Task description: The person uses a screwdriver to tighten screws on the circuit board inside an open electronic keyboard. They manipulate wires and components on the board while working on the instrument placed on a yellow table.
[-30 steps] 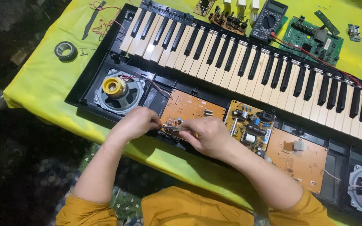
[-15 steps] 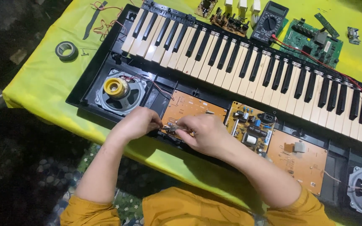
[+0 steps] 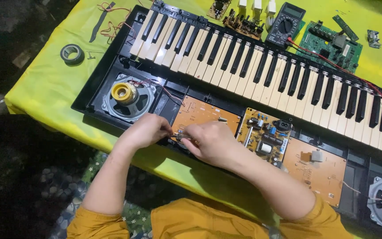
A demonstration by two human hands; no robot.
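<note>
A roll of grey tape [image 3: 72, 53] lies far left on the yellow-covered surface [image 3: 45, 93]. Right of it, an opened keyboard [image 3: 261, 66] shows a round speaker [image 3: 127, 95]. Your left hand [image 3: 144, 130] and right hand [image 3: 211, 141] meet at the near edge of an orange circuit board [image 3: 200, 113], fingertips pinched on a small metal part [image 3: 180, 135] between them. A multimeter [image 3: 285, 24] lies far right.
</note>
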